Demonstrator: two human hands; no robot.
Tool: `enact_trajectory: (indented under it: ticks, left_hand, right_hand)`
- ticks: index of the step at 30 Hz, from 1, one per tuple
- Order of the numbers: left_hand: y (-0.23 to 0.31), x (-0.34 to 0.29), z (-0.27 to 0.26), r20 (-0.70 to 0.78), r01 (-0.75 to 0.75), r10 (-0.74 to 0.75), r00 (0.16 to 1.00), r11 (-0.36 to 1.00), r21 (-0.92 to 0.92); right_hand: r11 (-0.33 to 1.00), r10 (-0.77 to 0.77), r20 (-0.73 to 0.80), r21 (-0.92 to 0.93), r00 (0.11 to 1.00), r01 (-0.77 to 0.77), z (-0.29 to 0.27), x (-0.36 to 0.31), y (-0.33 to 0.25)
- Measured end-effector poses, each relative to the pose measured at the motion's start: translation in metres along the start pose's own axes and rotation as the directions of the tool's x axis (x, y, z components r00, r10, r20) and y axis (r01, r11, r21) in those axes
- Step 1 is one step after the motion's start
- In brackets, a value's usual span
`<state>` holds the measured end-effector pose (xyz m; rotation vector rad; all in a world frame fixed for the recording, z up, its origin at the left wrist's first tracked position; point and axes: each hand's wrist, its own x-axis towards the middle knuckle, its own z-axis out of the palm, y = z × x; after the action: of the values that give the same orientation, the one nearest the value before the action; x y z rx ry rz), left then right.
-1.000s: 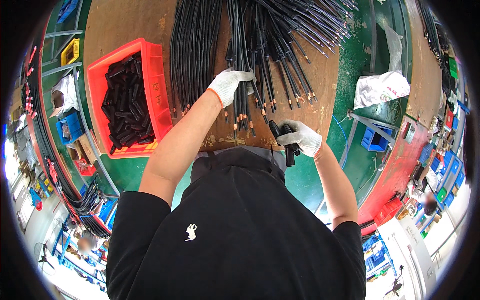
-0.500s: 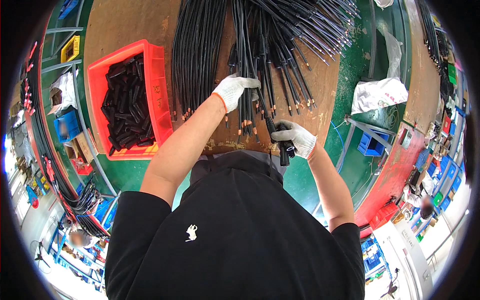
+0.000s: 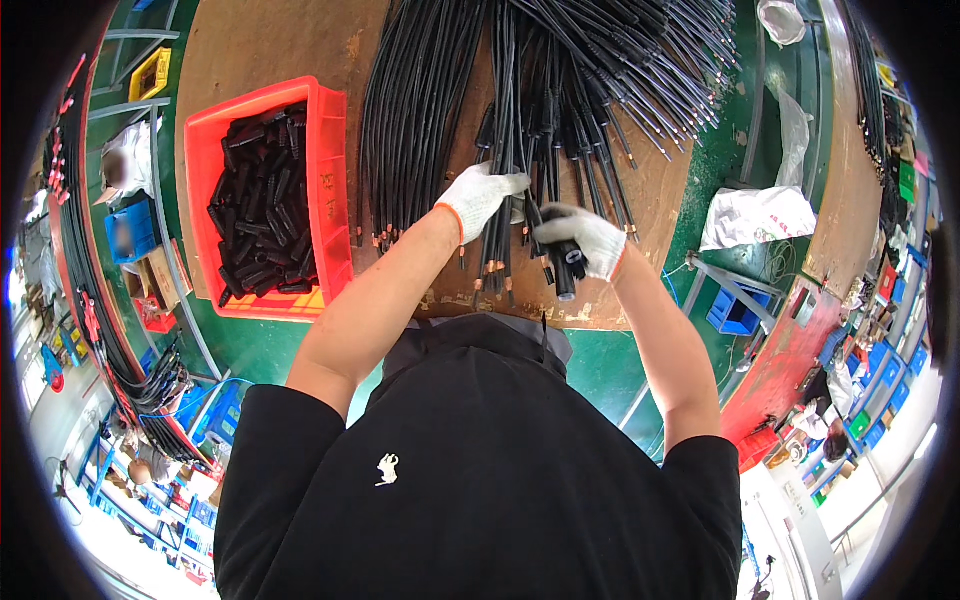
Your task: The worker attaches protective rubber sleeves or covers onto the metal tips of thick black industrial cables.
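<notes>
While both gloved hands sit close together over the brown bench, what counts is how the cables lie w/ respect to the fingers. The left hand rests on the middle cable bundle, fingers together and pointing across toward the right hand, thumb side curled over a few strands; whether it truly pinches one can't be told. The cables run lengthwise away from the person, long axis straight out beyond the fingertips, copper-tipped ends hanging just below the left palm at the bench's near edge. The right hand is wrapped shut round a short black connector sleeve, whose open end pokes out below the fingers, toward the person. That sleeve lies roughly in line w/ the cables, just right of the left fingertips, almost touching. So the left hand is nearer the cable ends, the right nearer the sleeve. More black sleeves fill the red bin, well off to the left of the left hand.
</notes>
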<state>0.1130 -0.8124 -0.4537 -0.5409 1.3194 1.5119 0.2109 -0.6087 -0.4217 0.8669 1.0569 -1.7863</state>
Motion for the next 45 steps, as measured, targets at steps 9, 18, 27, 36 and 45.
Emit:
enact_trajectory:
  ticks: [9, 18, 27, 36, 45]
  left_hand:
    - [0.008, -0.008, -0.036, 0.13, -0.01, 0.024, 0.991, 0.995, -0.103]
    - [-0.005, -0.003, -0.018, 0.242, -0.015, 0.094, 0.966, 0.951, -0.309]
    - [-0.006, 0.005, -0.023, 0.17, 0.034, 0.009, 0.985, 0.969, -0.244]
    - [-0.002, 0.003, -0.038, 0.125, 0.003, -0.007, 0.992, 0.999, 0.032]
    - [-0.02, 0.015, -0.016, 0.092, -0.076, 0.068, 0.993, 0.993, 0.086]
  right_hand:
    - [0.92, -0.328, -0.36, -0.332, 0.874, 0.209, 0.007, 0.051, -0.125]
    - [0.787, -0.59, -0.527, -0.21, 0.611, 0.579, 0.04, 0.057, -0.061]
    - [0.942, -0.334, -0.345, -0.1, 0.877, 0.319, 0.044, 0.031, -0.035]
    - [0.92, -0.347, -0.249, -0.277, 0.904, 0.277, 0.017, -0.018, 0.017]
    - [0.839, -0.21, -0.158, -0.536, 0.965, 0.095, 0.023, -0.066, 0.096]
